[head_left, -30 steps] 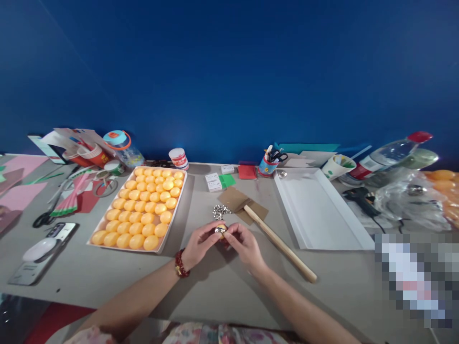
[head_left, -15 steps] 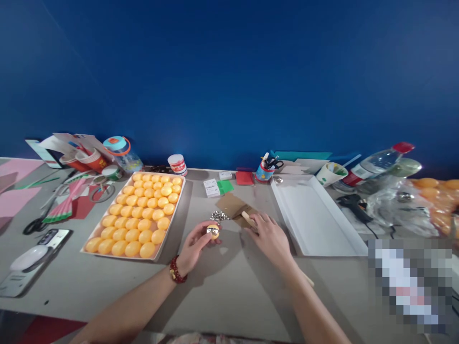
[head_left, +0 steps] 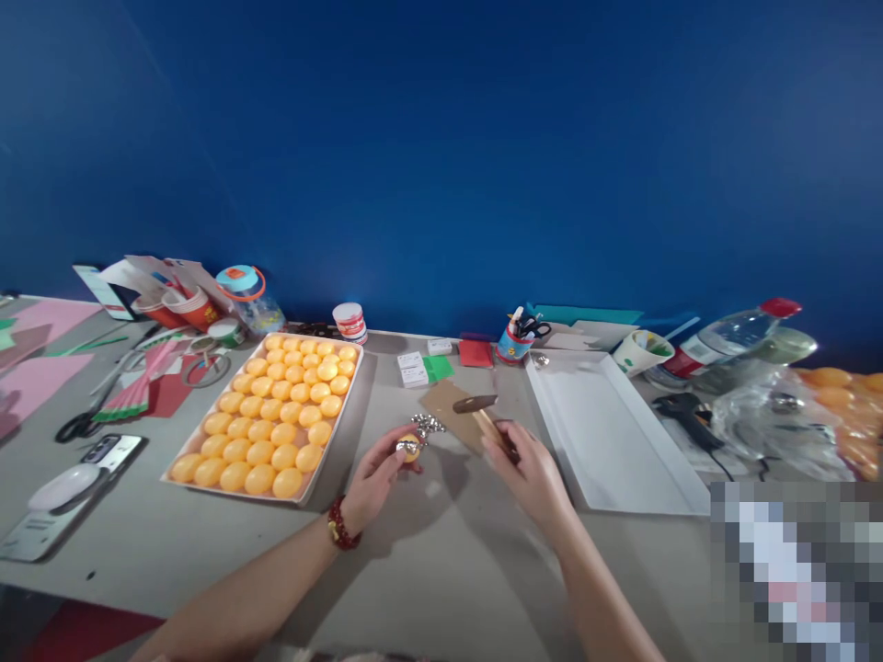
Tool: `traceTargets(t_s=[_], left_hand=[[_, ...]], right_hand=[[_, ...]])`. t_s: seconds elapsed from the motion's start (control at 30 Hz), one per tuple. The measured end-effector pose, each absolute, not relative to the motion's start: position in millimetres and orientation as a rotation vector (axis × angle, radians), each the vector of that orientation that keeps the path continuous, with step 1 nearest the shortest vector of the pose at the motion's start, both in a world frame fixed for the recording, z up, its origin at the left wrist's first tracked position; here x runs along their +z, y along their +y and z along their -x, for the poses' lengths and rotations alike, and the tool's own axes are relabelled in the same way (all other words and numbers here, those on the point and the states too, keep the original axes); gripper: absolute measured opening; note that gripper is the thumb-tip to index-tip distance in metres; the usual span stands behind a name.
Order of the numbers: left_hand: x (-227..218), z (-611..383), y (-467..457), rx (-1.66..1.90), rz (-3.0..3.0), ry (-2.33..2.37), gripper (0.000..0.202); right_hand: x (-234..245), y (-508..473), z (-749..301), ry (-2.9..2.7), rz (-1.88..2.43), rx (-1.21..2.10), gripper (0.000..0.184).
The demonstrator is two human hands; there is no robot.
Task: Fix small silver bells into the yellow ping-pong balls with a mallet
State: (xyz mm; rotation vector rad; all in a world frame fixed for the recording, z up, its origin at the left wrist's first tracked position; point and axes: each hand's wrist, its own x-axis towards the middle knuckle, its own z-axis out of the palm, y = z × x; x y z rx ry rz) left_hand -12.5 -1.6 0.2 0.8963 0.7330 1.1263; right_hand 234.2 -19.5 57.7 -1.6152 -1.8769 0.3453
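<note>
My left hand (head_left: 374,471) pinches a small orange ball (head_left: 410,440) with a shiny silver piece on it; the far side of the ball is hidden by my fingers. Just beyond those fingertips lies a pile of small silver pieces (head_left: 429,423), too small to name exactly. My right hand (head_left: 530,467) is wrapped around the wooden handle of a small hammer (head_left: 475,405), whose dark head is raised over a brown piece of card (head_left: 447,411). Hammer and ball are apart.
Left is a box of orange balls (head_left: 336,405); right, a white tray (head_left: 613,432). Small white boxes (head_left: 412,370), a green paper (head_left: 438,369), a red paper (head_left: 475,353) and a pen cup (head_left: 514,345) stand behind. A glue gun (head_left: 690,418) and bottle (head_left: 724,336) are far right.
My right hand has picked up the hammer by its handle and lifted it off the card. My left hand keeps hold of the ball. The view has shifted slightly.
</note>
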Motion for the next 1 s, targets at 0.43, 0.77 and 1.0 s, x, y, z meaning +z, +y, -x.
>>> traceTargets(t_s=[0.43, 0.77, 1.0], left_hand=[[4, 12, 0, 1.154, -0.916, 0.723, 0.034], [2, 13, 2, 1.139, -0.907, 0.767, 0.032], [1, 14, 2, 1.154, -0.907, 0.787, 0.032]], right_hand=[[59, -41, -202, -2.033, 1.347, 0.481, 0.017], [57, -39, -199, -2.061, 1.385, 0.436, 0.017], [57, -40, -198, -2.058, 1.393, 0.435, 0.017]])
